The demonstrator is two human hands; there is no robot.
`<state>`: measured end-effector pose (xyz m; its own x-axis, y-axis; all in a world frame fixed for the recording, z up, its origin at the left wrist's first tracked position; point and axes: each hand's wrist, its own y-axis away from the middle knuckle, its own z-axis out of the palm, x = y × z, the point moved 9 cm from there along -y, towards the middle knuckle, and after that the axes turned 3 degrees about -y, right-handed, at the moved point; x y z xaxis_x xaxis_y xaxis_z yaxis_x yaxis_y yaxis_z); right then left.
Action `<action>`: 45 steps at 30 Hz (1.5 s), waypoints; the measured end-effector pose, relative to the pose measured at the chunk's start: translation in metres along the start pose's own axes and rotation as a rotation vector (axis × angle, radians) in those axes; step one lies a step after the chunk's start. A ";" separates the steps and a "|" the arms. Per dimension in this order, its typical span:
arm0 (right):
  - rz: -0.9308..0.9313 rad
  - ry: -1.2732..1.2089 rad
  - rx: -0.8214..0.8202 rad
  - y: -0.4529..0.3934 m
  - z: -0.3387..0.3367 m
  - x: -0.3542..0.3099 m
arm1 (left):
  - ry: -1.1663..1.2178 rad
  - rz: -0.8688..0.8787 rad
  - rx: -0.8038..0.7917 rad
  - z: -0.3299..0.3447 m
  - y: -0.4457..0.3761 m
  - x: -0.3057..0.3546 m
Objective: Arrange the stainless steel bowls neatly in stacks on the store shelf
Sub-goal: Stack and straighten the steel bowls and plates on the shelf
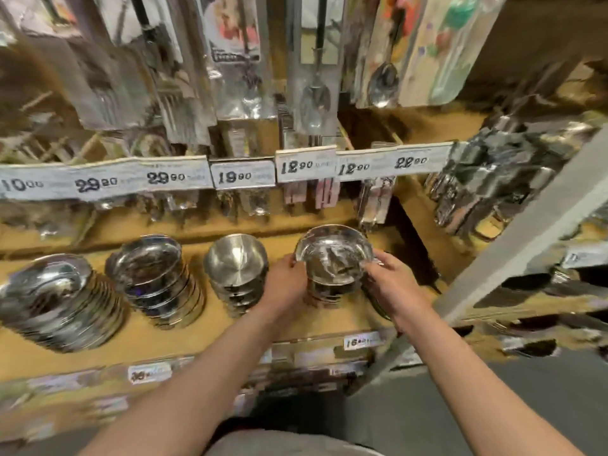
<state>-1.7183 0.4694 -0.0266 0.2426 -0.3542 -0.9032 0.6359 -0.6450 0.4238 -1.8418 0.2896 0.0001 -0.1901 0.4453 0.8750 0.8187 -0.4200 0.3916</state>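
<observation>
Both hands on the rightmost bowl stack, wooden shelf (230,327).

Left to right: three steel bowl stacks (154,278) untouched; left hand (284,284) curls against the fourth stack (329,284); its top bowl (334,250), tilted, sits between the hands; right hand (391,284) pinches that bowl's rim. Price tags (243,175) hang above.

Bare shelf (227,327) gaps between bowl stacks (158,278).

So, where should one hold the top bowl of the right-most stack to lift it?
At its thin rim, from both sides, as the left hand and right hand do now. The top bowl is shallow, tilted and nested in the stack, so only the rim is free.
</observation>
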 end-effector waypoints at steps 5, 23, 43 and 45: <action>-0.016 0.093 -0.042 -0.028 0.008 -0.003 | -0.087 0.006 0.154 0.002 -0.011 0.006; -0.155 0.290 0.005 -0.048 -0.001 0.016 | -0.148 0.088 0.271 0.015 -0.048 -0.003; -0.137 0.371 -0.028 -0.058 0.002 0.015 | -0.132 0.160 0.232 0.018 -0.047 -0.018; -0.133 0.363 -0.048 -0.059 0.003 0.016 | -0.123 0.155 0.241 0.017 -0.047 -0.021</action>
<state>-1.7538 0.4999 -0.0658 0.3938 -0.0013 -0.9192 0.7109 -0.6335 0.3055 -1.8665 0.3138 -0.0412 0.0018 0.4893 0.8721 0.9405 -0.2971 0.1647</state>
